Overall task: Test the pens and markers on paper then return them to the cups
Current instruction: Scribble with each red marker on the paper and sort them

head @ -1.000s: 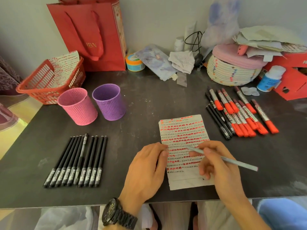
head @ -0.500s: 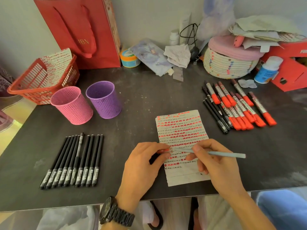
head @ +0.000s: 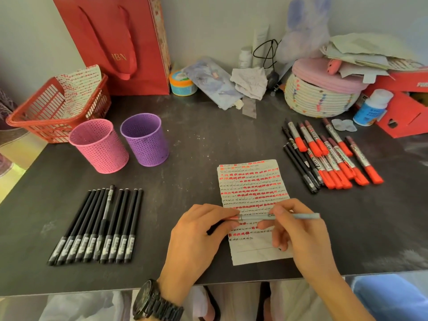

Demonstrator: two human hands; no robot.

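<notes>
**Pinched at both ends, over a crowded page**

The right hand (head: 298, 230) holds the pale pen (head: 257, 217) mid-barrel, level just above the paper (head: 252, 181). The left hand (head: 199, 230) pinches its pinkish end (cap or tip, I can't tell). A jerky pull could smear the rows beneath the grip or drop the pen. The pink cup (head: 99, 147) and purple cup (head: 146, 140) stand well beyond the left hand.

left hand (head: 196, 237) reached pen (head: 298, 215) (tip end)
</notes>
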